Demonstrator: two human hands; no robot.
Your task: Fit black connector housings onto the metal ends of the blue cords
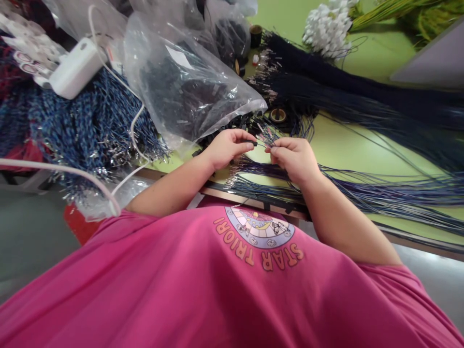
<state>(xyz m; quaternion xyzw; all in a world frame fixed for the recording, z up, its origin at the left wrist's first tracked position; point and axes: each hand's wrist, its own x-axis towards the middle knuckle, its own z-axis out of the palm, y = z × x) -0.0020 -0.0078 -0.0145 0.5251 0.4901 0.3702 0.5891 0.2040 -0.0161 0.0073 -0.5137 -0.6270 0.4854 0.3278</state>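
Observation:
My left hand pinches a small black connector housing between thumb and fingertips. Just right of it, my right hand is closed on a small bunch of thin wires, whose ends fan out past the fingers. A thin wire seems to span the short gap between the hands; whether it enters the housing I cannot tell. Below the hands, dark blue and black wires with shiny metal ends lie along the table's front edge. Behind the left hand are small black pieces, partly covered by a plastic bag.
A clear plastic bag of black parts lies behind my hands. Twisted blue wires and a white device with a cable are at left. A tape roll, dark wire bundles and white connectors lie on the green table.

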